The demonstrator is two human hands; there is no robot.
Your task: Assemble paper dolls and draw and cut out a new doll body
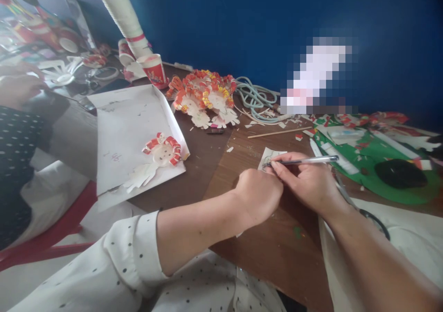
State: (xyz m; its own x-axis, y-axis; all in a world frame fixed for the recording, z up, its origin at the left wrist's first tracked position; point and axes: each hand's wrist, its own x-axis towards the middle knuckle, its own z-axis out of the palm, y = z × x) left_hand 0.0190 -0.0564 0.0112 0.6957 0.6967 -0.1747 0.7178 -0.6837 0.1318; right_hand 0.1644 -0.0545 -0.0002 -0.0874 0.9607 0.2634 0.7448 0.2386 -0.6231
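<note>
**Pen tip down on a small slip of paper**

Nearest, a spotted white sleeve (148, 247) leads the person's left forearm across the brown table (294, 266). Beside the right forearm lies a white sheet (415, 231), and a black loop (385, 229), probably a scissors handle, shows there, likely left within easy reach.

The left hand (261, 194) is curled over, knuckles up, close against the near side of the paper slip (272, 155). It probably sits there to steady the slip, but its fingertips are hidden, so whether they grip anything cannot be told. The right hand (308, 183) is pinched closed on a pen (320, 159), thumb and fingers together low on the barrel, which seems meant for fine control. The pen lies at a low slant, its point at the slip, where faint marks show.

To the left, a white tray (121, 118) bears a red-and-white paper figure (162, 155), perhaps set there away from the scraps. At the right, a green piece (367, 183) lies under assorted bits.

Farther out, a thin wooden stick (280, 132) rests beyond the slip. Similar paper figures (204, 97) are heaped near the blue wall (224, 26), apparently to spare working room, with a pale cord (254, 99) coiled beside them and a red-and-white cup (154, 69) to their left.
</note>
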